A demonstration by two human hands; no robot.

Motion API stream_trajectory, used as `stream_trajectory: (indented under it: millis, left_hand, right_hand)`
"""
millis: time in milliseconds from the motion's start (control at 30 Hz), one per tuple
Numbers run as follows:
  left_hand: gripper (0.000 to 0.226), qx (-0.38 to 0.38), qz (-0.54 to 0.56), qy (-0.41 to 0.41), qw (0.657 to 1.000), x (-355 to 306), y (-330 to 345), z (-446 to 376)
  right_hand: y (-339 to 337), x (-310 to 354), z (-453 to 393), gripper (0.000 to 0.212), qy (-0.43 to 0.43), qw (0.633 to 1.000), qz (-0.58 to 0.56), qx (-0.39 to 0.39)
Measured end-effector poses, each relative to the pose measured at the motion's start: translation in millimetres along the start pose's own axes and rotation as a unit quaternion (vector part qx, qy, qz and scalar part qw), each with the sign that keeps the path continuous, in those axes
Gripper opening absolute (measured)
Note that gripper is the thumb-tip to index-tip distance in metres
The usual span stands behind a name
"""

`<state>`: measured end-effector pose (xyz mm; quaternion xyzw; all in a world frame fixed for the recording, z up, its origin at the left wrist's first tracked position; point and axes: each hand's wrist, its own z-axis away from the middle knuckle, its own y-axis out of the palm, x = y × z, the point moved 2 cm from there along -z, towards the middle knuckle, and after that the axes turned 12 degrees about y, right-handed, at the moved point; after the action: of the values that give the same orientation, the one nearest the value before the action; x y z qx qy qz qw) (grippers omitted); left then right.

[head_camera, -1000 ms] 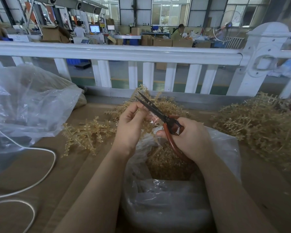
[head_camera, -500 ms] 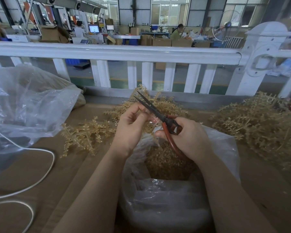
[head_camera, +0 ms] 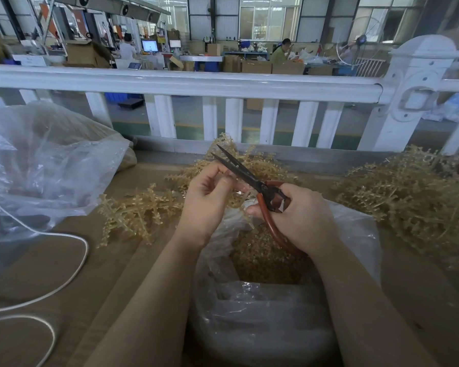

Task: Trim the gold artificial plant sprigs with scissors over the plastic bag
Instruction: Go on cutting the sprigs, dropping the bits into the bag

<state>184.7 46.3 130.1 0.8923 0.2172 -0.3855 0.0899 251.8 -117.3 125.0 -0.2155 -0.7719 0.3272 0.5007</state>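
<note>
Since the frame half a second back, little has shifted: the scissors' blades, then nearly together, now stand slightly parted, and both hands sit at the same spot above the bag.

Right hand (head_camera: 300,218) grips the scissors (head_camera: 252,181) by their red-brown handles, fingers curled through and around the loops. Dark blades point up and to the left, tips a little apart, crossing just past the left hand's fingertips.

Left hand (head_camera: 210,200) is curled, thumb and fingers pinching a small gold sprig piece (head_camera: 240,193) close against the blades near the pivot. How much of the piece lies between the blades cannot be told; fingers hide most of it.

Both hands are close together, nearly touching, over the open mouth of the clear plastic bag (head_camera: 355,234). Inside the bag lies a heap of gold trimmings (head_camera: 260,258).

On the brown tabletop (head_camera: 117,274): a loose bunch of gold sprigs (head_camera: 135,213) left of the hands, more sprigs (head_camera: 249,162) behind the blades, and a large pile (head_camera: 408,197) at the right. A second, crumpled clear bag (head_camera: 45,165) lies at far left, with a white cord (head_camera: 72,260) looping over the table before it. A white railing (head_camera: 183,83) runs across behind the table.
</note>
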Motion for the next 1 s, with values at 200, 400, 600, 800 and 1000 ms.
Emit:
stream_trajectory:
  millis: [200,400,600,800,1000]
  left_hand:
    - [0.016,0.002,-0.01,-0.008,1.0,0,-2,1]
    - [0.017,0.001,0.003,-0.026,1.0,-3,-2,0]
    - [0.017,0.059,-0.038,0.003,0.998,-8,5,-2]
    - [0.021,0.068,-0.001,-0.029,0.997,-6,8,0]
    - [0.146,0.027,0.125,-0.239,0.963,4,-9,-1]
  right_hand:
    - [1,-1,1,0.064,0.01,1.0,-0.009,0.014]
    - [-2,-1,-1,0.056,0.055,0.98,-0.184,0.049]
    - [-4,3,-4,0.016,0.068,0.96,-0.263,0.069]
    - [-2,4,-3,0.007,0.116,0.939,-0.305,0.113]
    - [-9,-4,-5,0.017,0.123,0.848,-0.498,0.132]
